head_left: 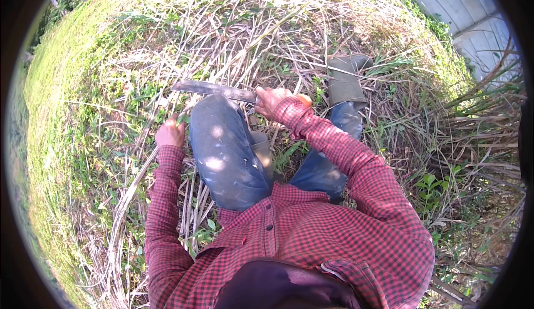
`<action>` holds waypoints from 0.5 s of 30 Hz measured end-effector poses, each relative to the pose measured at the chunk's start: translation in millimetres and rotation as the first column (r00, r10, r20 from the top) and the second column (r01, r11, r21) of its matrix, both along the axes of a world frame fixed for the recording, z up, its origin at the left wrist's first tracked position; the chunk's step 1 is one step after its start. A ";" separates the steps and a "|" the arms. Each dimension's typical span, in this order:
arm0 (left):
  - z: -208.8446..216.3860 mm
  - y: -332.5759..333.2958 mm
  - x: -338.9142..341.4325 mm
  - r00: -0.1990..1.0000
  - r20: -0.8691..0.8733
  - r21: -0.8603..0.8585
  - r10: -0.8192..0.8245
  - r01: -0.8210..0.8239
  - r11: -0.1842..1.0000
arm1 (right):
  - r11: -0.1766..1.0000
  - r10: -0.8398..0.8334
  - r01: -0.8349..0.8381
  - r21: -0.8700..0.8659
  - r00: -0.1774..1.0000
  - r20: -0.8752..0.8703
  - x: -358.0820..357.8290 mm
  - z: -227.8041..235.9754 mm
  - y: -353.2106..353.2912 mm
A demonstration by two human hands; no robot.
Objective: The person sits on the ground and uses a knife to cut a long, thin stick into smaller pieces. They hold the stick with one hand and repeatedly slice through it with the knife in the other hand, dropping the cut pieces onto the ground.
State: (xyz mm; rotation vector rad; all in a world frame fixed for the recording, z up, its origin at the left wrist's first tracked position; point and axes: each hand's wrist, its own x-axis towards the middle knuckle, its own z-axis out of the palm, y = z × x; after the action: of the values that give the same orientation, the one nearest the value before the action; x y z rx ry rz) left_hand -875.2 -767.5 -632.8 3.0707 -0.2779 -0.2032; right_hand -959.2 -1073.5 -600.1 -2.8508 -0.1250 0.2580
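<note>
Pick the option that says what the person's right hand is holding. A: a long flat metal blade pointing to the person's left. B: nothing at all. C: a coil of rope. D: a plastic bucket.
A: the right hand grips the handle end of a long flat blade that stretches leftward above the bent knee, while the left hand is down in the dry grass stalks.

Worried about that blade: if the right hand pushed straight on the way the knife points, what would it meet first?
Probably the raised knee, which the blade held by the right hand already crosses; depth is unclear.

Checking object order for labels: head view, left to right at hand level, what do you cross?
Left hand gripping dry stalks → bent knee in jeans → right hand holding the long knife → rubber boot
</note>
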 end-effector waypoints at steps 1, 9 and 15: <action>11.2 3.6 0.7 1.000 0.013 -0.003 0.023 -0.023 1.000 | 0.994 -0.092 0.084 -0.065 0.987 -0.133 7.1 20.9 2.4; 29.4 57.6 -15.7 0.822 0.553 -0.036 -0.137 0.188 0.982 | 0.795 -0.607 0.598 -0.105 0.773 -0.186 48.4 19.1 -92.6; 20.8 13.1 -17.1 0.953 0.301 -0.090 0.041 -0.014 0.996 | 0.997 -0.014 0.002 -0.081 0.989 -0.151 10.4 16.8 -19.0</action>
State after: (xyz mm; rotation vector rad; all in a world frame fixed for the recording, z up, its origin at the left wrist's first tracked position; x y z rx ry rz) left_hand -892.4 -754.3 -612.0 3.0071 -0.2482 0.2767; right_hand -948.8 -1092.6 -583.3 -2.8975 -0.0740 0.4864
